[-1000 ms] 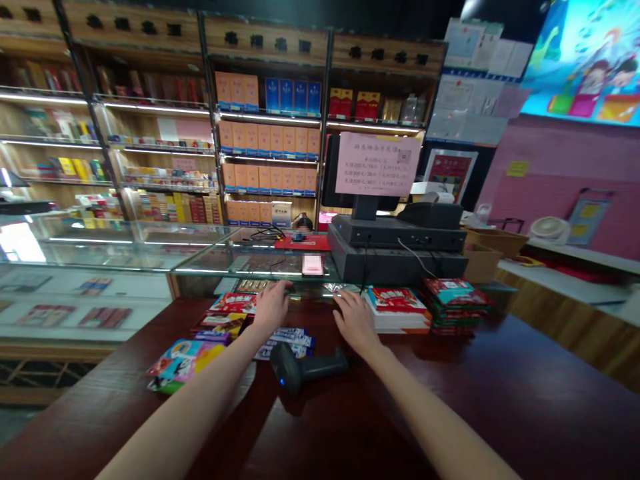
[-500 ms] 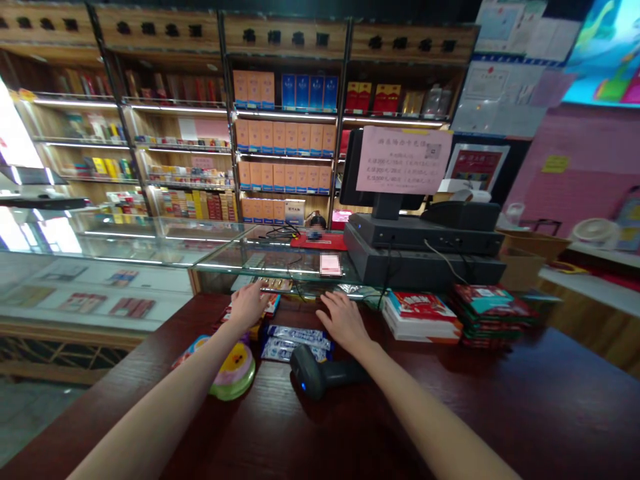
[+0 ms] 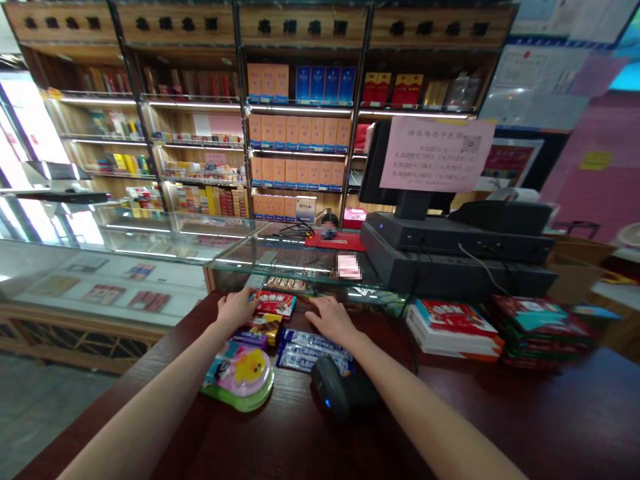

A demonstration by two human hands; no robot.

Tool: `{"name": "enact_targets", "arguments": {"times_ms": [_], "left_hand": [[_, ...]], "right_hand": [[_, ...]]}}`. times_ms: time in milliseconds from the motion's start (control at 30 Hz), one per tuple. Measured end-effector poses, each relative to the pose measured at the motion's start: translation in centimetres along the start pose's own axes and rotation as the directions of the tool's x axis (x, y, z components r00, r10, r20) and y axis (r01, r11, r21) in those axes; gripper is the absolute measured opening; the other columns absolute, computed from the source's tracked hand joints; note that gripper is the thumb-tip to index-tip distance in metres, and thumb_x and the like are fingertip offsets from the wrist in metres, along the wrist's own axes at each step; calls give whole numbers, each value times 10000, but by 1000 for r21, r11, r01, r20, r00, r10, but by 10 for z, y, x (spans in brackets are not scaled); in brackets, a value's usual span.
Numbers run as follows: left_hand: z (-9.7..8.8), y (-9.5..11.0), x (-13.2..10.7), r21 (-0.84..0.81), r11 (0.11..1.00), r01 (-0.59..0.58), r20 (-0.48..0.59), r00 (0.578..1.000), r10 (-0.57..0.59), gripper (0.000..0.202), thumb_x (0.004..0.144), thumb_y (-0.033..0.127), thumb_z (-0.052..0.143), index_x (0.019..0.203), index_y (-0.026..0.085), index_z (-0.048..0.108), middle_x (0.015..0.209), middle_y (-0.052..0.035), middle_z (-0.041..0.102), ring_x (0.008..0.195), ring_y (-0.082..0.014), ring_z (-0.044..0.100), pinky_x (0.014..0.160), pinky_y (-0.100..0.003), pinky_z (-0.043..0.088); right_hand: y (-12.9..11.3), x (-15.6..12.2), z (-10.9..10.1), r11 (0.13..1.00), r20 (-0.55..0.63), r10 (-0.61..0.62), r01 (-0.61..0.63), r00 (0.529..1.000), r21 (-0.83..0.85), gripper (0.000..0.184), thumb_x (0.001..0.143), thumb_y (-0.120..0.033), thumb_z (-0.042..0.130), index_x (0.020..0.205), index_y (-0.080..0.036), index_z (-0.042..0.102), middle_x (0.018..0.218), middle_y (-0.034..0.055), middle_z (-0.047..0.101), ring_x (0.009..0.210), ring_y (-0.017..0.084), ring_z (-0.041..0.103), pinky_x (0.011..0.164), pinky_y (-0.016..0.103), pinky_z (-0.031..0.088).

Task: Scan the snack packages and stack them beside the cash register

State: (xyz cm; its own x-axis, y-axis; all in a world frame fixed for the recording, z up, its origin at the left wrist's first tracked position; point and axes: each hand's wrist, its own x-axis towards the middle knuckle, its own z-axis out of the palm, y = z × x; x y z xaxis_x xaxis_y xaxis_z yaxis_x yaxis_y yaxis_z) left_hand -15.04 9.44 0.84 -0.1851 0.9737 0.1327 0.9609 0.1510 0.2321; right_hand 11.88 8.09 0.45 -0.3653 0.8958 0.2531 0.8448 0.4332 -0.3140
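Observation:
My left hand (image 3: 237,311) is stretched over the left side of the group of packages, its fingers apart and its thumb side at the left edge of a red snack box (image 3: 276,304). Below that box lie a yellow-and-brown packet (image 3: 265,328) and a purple packet (image 3: 250,341). Nearer me is a pink-and-green package with a yellow chick face (image 3: 249,371). My right hand (image 3: 331,319) rests with fingers spread, palm down, just above the blue-and-white packets (image 3: 313,351). A dark barcode scanner (image 3: 331,390) lies below my right wrist, its handle partly behind my forearm.
A glass display counter (image 3: 240,260) stands beyond the brown table (image 3: 280,447). Behind the table's right side sits a cash register (image 3: 450,247) with a monitor (image 3: 375,160). Stacked snack boxes (image 3: 453,330) and dark red-green packets (image 3: 540,327) lie at the right.
The view has shifted, so the counter and register sit further right. My left hand has moved left off the packages, uncovering the red box and yellow-brown packet. My right hand stays beside the blue packets.

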Motion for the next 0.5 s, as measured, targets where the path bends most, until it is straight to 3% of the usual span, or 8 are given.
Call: {"name": "enact_targets", "arguments": {"times_ms": [133,333,500], "left_hand": [[6,-12,9,2,1000,27,45,999,-27,480,913,506,434,1276,242,603,1220,-121,723,1213,-326,624,1076,-533,367],[12,-21,17,5,999,36,93,995,-37,491,911,577,407,1209,283,665,1238,-110,721,1210,-352,621,1060,-567,374],[13,-23,20,-4,999,35,126,992,-34,493,954,520,311,1167,316,706,1271,-86,709,1218,-368,612,1059,-608,362]], "right_hand": [[-4,14,10,998,57,-13,10,998,57,455,950,-367,542,1361,-182,606,1371,111,645,1283,302,541,1031,426,425],[-8,29,26,993,114,-45,32,993,113,356,935,-376,565,1256,-267,675,1270,63,705,1199,268,603,972,359,440],[-9,39,35,990,137,-72,53,988,133,307,935,-392,572,1178,-270,714,1254,49,704,1175,252,603,964,338,429]]}}
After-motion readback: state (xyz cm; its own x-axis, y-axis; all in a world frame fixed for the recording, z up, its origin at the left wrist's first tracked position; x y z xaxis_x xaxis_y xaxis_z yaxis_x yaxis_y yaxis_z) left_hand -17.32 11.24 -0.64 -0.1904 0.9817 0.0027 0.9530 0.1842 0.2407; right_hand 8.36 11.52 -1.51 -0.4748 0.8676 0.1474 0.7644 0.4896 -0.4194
